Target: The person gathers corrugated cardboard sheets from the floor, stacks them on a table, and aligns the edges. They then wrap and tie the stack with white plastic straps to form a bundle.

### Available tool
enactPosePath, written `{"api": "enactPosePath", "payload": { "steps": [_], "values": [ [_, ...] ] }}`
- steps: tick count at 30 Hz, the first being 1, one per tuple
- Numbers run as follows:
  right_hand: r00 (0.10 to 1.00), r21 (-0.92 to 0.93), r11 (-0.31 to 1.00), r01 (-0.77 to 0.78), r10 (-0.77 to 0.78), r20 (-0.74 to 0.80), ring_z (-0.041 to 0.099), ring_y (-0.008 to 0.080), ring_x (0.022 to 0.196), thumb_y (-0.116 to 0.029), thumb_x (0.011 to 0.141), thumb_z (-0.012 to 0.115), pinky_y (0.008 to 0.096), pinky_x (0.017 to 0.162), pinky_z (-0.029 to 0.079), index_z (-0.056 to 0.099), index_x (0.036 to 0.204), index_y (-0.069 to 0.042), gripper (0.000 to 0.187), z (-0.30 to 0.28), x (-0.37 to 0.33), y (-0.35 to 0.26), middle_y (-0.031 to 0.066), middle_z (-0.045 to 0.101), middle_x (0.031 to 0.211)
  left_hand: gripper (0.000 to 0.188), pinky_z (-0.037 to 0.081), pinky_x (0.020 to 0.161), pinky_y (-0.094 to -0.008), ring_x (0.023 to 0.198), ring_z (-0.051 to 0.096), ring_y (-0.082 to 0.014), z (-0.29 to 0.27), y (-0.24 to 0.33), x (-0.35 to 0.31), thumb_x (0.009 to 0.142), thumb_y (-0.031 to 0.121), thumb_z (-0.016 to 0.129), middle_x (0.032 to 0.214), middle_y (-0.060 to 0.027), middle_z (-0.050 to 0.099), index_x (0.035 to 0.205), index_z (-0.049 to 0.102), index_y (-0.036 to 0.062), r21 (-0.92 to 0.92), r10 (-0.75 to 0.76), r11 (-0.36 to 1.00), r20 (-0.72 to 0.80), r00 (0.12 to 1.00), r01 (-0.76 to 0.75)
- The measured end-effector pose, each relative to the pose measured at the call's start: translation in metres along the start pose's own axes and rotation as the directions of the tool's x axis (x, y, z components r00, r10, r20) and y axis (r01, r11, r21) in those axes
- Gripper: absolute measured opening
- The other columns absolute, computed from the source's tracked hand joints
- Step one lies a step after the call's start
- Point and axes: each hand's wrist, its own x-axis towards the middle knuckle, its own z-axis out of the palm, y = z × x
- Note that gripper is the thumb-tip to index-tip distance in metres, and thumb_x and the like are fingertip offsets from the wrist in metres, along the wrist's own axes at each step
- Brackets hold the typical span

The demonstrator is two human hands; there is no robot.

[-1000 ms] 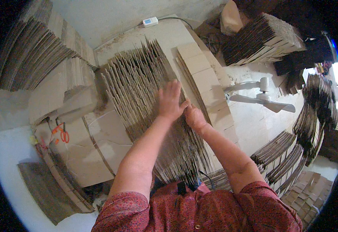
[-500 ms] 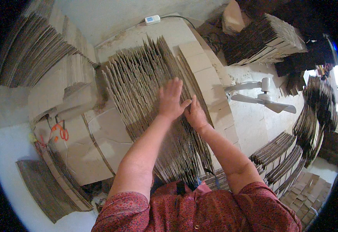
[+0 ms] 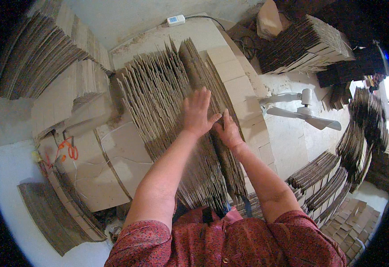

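Flat cardboard pieces (image 3: pixel 152 89) stand packed on edge in a wide row in front of me. My left hand (image 3: pixel 197 115) lies flat across their top edges, fingers stretched out, thumb toward the right. A narrower bundle of cardboard (image 3: pixel 197 64) stands along the right side of the row, with a dark gap between the two at the far end. Resting on this bundle's top edges is my right hand (image 3: pixel 230 132), its fingers extended and its fingertips near my left thumb. Neither hand is wrapped around anything.
Pale cardboard sheets (image 3: pixel 232 69) lie right of the bundle, beside a grey fan (image 3: pixel 303 113). Tall cardboard stacks (image 3: pixel 38 58) stand at far left and another stack (image 3: pixel 303 46) at far right. An orange-handled tool (image 3: pixel 72 151) lies left; a white box with a cord (image 3: pixel 176 20) sits at the back.
The cardboard has split into two groups, and a gap has opened between the wide row and the right bundle. My right hand has shifted slightly right; my left hand has barely moved.
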Motion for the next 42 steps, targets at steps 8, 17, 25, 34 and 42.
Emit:
{"api": "enactPosePath", "payload": {
  "steps": [8,17,25,34,42],
  "values": [
    [1.000,-0.186,0.983,0.000,-0.002,-0.010,0.055,0.0438,0.092,-0.017,0.075,0.061,0.0476,0.076,0.047,0.011,0.135,0.002,0.080,-0.007,0.001,-0.003,0.0313,0.046,0.114,0.084,0.018,0.102,-0.0528,0.129,0.026,-0.0329,-0.004,0.000,0.001,0.077,0.059,0.048,0.143,-0.0136,0.023,0.138,0.023,0.0062,-0.042,-0.010,0.999,-0.001,1.000,0.010],
    [0.978,-0.219,0.964,0.152,-0.179,-0.110,0.058,0.0412,0.089,-0.019,0.076,0.057,0.0462,0.073,0.048,0.015,0.136,0.001,0.076,0.010,0.051,0.012,0.0281,0.049,0.114,0.085,0.013,0.104,-0.0537,0.132,0.020,-0.0318,0.001,0.001,0.002,0.077,0.057,0.049,0.145,-0.0114,0.018,0.140,0.018,0.0093,-0.100,-0.005,0.995,0.026,1.000,0.008],
    [0.993,-0.237,0.964,0.119,-0.121,0.004,0.059,0.0391,0.089,-0.027,0.078,0.055,0.0461,0.072,0.049,0.016,0.137,-0.003,0.075,0.010,0.048,-0.015,0.0262,0.050,0.115,0.080,0.020,0.100,-0.0530,0.127,0.028,-0.0344,0.001,0.001,0.003,0.079,0.059,0.044,0.140,-0.0154,0.028,0.134,0.028,0.0042,-0.072,0.016,0.997,-0.075,0.997,-0.022],
    [0.996,-0.217,0.972,0.090,-0.090,0.011,0.057,0.0404,0.094,-0.024,0.077,0.060,0.0469,0.076,0.048,0.012,0.138,-0.005,0.080,0.014,0.050,-0.008,0.0267,0.048,0.118,0.068,0.011,0.106,-0.0510,0.133,0.021,-0.0299,-0.005,-0.012,-0.016,0.085,0.041,0.049,0.144,-0.0140,0.023,0.138,0.023,0.0077,-0.019,-0.086,0.996,0.110,0.990,0.089],
    [0.997,-0.106,0.993,0.047,-0.053,-0.056,0.051,0.0414,0.104,-0.032,0.076,0.064,0.0440,0.086,0.044,0.010,0.138,-0.001,0.088,0.003,0.057,0.003,0.0287,0.043,0.124,0.070,0.011,0.106,-0.0504,0.133,0.021,-0.0290,-0.010,-0.008,-0.014,0.084,0.044,0.049,0.143,-0.0132,0.024,0.138,0.023,0.0063,-0.028,-0.110,0.993,0.109,0.988,0.114]
  ]
}}
